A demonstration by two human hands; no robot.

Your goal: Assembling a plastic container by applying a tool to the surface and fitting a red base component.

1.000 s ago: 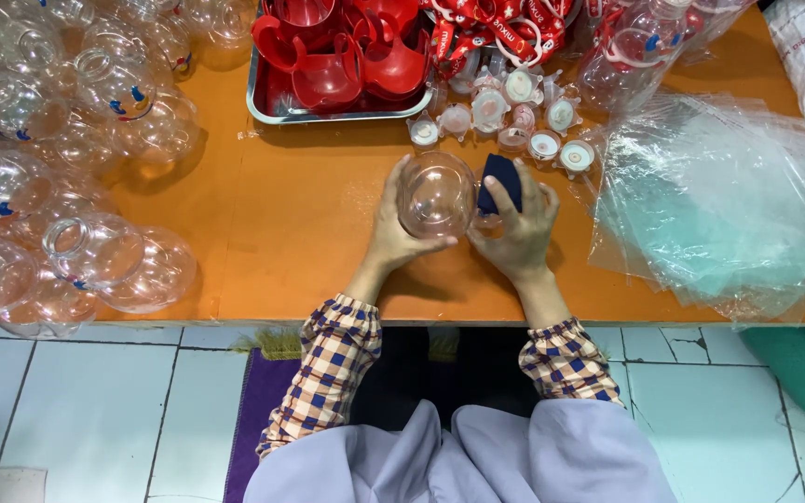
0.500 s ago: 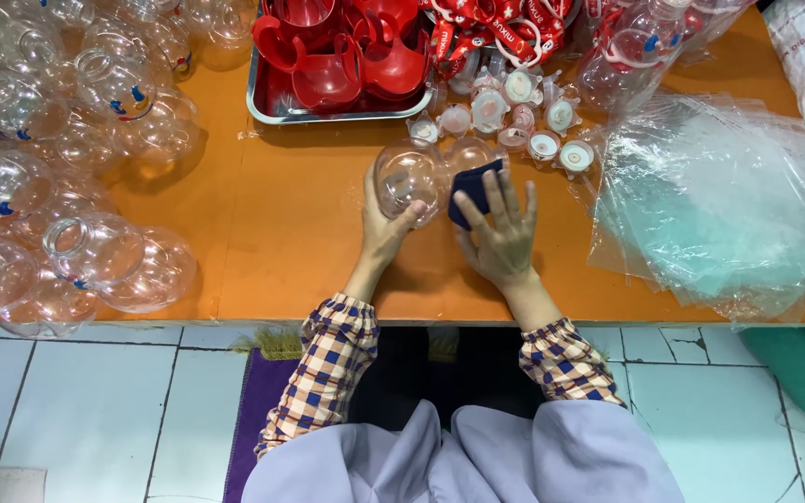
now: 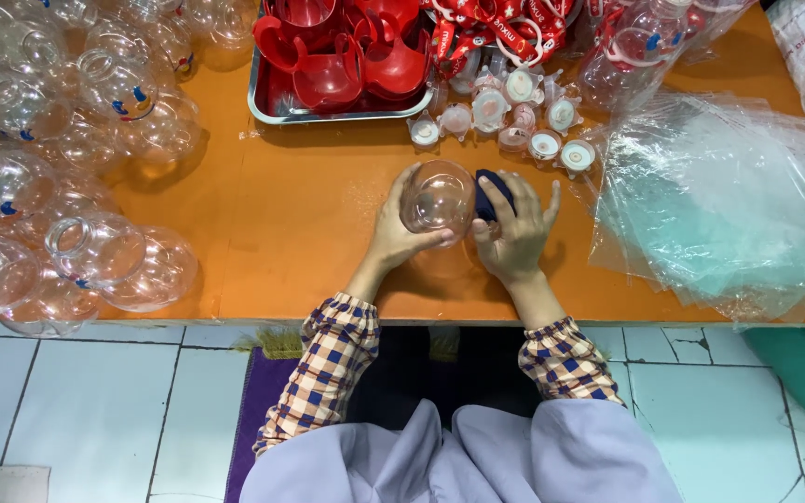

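Just above the frame's centre, the left hand grasps a clear plastic bottle, fingers wrapped round its left side and thumb under it, so the bottle sits up and to the right of the palm. The right hand clasps a dark blue cloth, pressed against the bottle's right side. Both rest on the orange table. Small white caps lie just above; a metal tray of red handles sits at top centre.

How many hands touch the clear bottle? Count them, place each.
2. The left hand cups the clear bottle from its left; the right hand holds a dark blue piece against its right side.
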